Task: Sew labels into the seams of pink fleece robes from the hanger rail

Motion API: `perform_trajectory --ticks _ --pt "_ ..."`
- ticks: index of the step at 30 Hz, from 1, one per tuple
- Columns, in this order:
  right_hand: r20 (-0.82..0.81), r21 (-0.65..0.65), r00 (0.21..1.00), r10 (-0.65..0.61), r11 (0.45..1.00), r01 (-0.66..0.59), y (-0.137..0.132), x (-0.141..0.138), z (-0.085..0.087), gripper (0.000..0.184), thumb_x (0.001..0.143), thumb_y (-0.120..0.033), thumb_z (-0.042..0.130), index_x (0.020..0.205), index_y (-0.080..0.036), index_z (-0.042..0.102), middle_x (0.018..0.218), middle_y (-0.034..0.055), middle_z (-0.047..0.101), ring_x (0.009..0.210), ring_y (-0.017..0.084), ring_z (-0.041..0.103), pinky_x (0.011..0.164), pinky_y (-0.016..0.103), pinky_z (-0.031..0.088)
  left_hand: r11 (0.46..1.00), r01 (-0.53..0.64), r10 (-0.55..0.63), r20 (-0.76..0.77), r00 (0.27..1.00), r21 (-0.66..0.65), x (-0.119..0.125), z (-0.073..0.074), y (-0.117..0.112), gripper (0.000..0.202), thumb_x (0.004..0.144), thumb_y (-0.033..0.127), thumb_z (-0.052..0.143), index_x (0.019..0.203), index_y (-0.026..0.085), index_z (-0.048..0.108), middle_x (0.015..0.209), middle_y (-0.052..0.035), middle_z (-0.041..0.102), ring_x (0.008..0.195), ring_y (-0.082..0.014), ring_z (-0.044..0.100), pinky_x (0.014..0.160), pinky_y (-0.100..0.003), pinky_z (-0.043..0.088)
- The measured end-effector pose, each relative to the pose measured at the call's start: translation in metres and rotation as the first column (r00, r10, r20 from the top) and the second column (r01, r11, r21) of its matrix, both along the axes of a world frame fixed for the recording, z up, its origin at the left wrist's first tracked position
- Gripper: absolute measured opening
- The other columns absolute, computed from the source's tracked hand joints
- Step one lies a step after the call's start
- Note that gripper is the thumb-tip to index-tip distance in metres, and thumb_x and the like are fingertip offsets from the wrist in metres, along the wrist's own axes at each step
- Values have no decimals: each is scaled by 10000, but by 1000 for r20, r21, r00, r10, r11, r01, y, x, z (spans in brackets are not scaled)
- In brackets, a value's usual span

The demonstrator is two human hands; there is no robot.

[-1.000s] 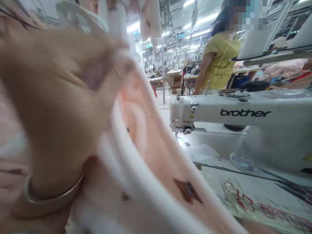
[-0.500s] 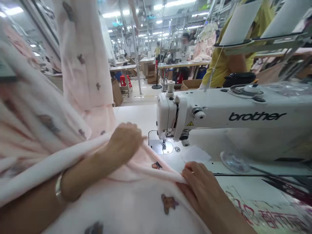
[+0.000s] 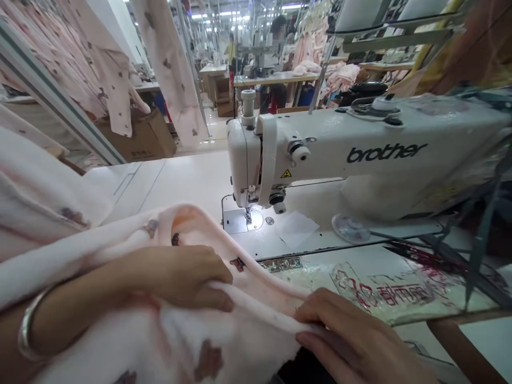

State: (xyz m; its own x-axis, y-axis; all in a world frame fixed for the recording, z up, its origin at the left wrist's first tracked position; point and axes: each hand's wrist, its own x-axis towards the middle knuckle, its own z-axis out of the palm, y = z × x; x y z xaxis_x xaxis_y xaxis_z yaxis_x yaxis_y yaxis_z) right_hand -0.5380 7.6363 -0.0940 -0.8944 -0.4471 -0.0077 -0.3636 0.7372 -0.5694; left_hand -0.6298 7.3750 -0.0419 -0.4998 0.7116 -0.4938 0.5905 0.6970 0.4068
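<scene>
Pale pink fleece fabric [image 3: 256,341] with small brown bear prints spreads across the lower left, over the table's front edge. My left hand [image 3: 188,274], a silver bangle on its wrist, is closed on a fold of it. Further right, my right hand [image 3: 344,330] pinches the fabric's edge between thumb and fingers. Between the hands the edge runs in a loose curve. Beyond them stands a white sewing machine [image 3: 312,154], its lit needle and presser foot [image 3: 248,216] apart from the fabric.
A white paper scrap [image 3: 298,228] and a clear round dish [image 3: 351,229] lie by the machine. Dark scissors [image 3: 416,256] rest at the right. Pink printed pieces [image 3: 172,69] hang at the back left above a cardboard box [image 3: 138,136]. Thread cones [image 3: 356,16] stand behind.
The view has shifted right and down. My left hand has moved down from near the needle, and the fabric edge is slacker. My right hand still grips the edge.
</scene>
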Motion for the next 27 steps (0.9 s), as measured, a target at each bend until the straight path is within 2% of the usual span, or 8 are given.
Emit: perform_trajectory --ticks 2,6,11,15,17,19,21,27 --pt "48 9 999 -26 1000 26 -4 -7 3 109 915 -222 443 899 -269 540 922 -19 598 876 150 585 730 278 465 1000 -9 9 -12 1000 -21 -3 2 2 298 879 390 479 709 177 600 696 6 613 686 -133 564 609 -236 345" --pt "103 185 978 -184 969 163 -10 -26 -6 67 857 -153 520 841 -219 519 859 -2 576 841 193 554 697 337 390 981 -120 57 -367 928 -153 3 -11 19 207 809 304 539 703 137 601 662 -54 595 589 -174 518 553 -295 321" --pt "113 128 986 -123 986 109 -7 -47 -9 95 803 -163 603 747 -188 530 851 -2 523 800 155 508 679 297 366 996 -7 54 -535 843 89 18 -42 63 212 791 271 605 949 139 556 937 -95 565 864 -241 523 750 -354 410" --pt "205 -13 978 -31 999 35 1 -60 1 66 780 -215 621 751 -191 568 846 -12 546 768 132 509 659 268 369 972 -16 84 -284 955 233 13 -44 70 247 806 353 612 900 136 540 930 -75 549 920 -235 528 809 -349 449" --pt "285 -98 958 43 995 -16 4 -67 6 90 792 -269 611 759 -196 570 822 -18 576 748 130 519 629 257 370 941 -193 191 37 981 279 9 -37 61 239 832 383 562 926 173 499 916 -35 542 779 -185 582 664 -293 488" --pt "406 -213 904 134 976 -48 5 -74 8 126 810 -312 595 778 -196 558 775 -22 595 711 126 538 596 244 383 876 -428 333 362 871 224 8 -28 51 301 817 462 548 966 215 462 926 -7 530 568 -126 576 443 -227 442" --pt "511 -320 835 205 947 -36 4 -80 9 157 804 -330 608 785 -189 543 717 -26 592 671 124 558 580 237 413 817 -554 395 545 739 158 8 -23 45 378 766 509 594 1007 248 465 969 -1 515 490 -101 558 337 -185 381" --pt "540 -345 824 172 938 30 -6 -86 9 212 747 -343 661 744 -175 531 648 -27 569 596 126 582 527 226 456 778 -610 422 594 684 149 8 -29 44 466 731 604 589 951 193 574 806 5 456 504 -105 531 323 -177 409"
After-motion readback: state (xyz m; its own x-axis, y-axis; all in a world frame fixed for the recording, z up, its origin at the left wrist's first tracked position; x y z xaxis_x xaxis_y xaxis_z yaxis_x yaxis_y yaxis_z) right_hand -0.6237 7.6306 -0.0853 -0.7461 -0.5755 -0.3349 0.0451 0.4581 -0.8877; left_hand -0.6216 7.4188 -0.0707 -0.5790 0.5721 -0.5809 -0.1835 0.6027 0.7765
